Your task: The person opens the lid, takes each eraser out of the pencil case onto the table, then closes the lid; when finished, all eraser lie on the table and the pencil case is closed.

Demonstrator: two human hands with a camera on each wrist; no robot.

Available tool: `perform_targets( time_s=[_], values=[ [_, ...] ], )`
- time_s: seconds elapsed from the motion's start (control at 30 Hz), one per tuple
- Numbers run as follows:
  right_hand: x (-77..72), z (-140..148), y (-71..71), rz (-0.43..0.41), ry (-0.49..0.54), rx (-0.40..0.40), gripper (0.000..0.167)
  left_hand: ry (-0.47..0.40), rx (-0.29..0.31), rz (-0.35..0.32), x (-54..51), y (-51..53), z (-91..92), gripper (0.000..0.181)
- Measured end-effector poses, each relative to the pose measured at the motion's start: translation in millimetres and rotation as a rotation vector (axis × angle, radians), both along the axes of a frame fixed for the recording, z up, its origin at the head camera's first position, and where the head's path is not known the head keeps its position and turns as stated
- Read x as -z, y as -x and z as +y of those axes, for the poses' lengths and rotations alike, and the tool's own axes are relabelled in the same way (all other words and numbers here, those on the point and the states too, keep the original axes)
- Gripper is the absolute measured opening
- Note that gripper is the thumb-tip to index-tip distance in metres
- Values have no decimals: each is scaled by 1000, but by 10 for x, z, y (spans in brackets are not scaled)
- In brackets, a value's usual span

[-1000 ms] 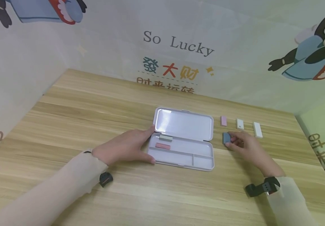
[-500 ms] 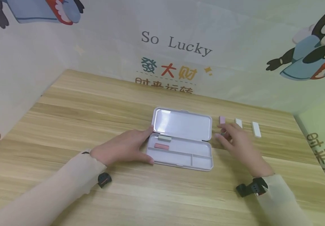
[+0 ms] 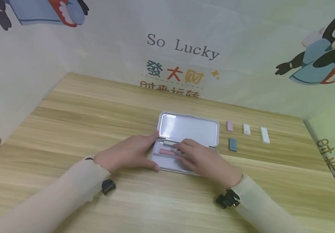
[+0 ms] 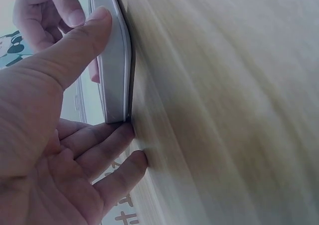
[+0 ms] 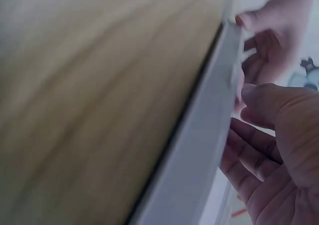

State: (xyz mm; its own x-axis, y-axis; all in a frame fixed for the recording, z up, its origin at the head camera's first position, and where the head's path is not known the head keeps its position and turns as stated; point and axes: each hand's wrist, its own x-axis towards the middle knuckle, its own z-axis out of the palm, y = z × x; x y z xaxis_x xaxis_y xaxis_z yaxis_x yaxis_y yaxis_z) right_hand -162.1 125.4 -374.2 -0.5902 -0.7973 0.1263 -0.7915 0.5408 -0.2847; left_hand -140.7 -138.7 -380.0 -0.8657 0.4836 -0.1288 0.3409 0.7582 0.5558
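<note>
A pale pencil case [image 3: 189, 130] lies open on the table, lid folded back. My left hand [image 3: 129, 152] holds its left end, the thumb on the front wall and the fingers by the hinge side; the left wrist view shows the thumb [image 4: 94, 28] against that wall. Inside, near the left end, lie a grey-green eraser [image 3: 170, 143] and a pink eraser [image 3: 166, 151]. My right hand [image 3: 205, 161] reaches over the tray, its fingertips at the right ends of these erasers. Thumb and fingers stand apart in the right wrist view. The hand hides much of the tray's right part.
Right of the case lie a blue eraser [image 3: 232, 144], a lilac eraser [image 3: 229, 126], a small white eraser [image 3: 246, 129] and a longer white eraser [image 3: 264, 135]. A printed cloth [image 3: 112, 42] hangs behind the wooden table [image 3: 97, 106].
My right hand has let go of the blue eraser, which stays on the table, and moved left over the case to the erasers inside. My left hand keeps its place at the case.
</note>
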Motion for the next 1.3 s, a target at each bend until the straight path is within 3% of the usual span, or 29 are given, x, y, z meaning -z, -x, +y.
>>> perform_targets(
  time_s=[0.2, 0.37, 0.6, 1.3],
  values=[
    [55, -137, -23, 10, 2, -66, 38, 22, 19, 40, 7, 4, -13, 114],
    [81, -170, -10, 66, -7, -69, 35, 23, 18, 37, 1, 5, -2, 112],
    [93, -198, 4, 81, -46, -55, 33, 32, 26, 44, -2, 1, 5, 113],
    [56, -258, 0, 6, -65, -101, 48, 22, 34, 40, -12, 6, -1, 115]
  ],
)
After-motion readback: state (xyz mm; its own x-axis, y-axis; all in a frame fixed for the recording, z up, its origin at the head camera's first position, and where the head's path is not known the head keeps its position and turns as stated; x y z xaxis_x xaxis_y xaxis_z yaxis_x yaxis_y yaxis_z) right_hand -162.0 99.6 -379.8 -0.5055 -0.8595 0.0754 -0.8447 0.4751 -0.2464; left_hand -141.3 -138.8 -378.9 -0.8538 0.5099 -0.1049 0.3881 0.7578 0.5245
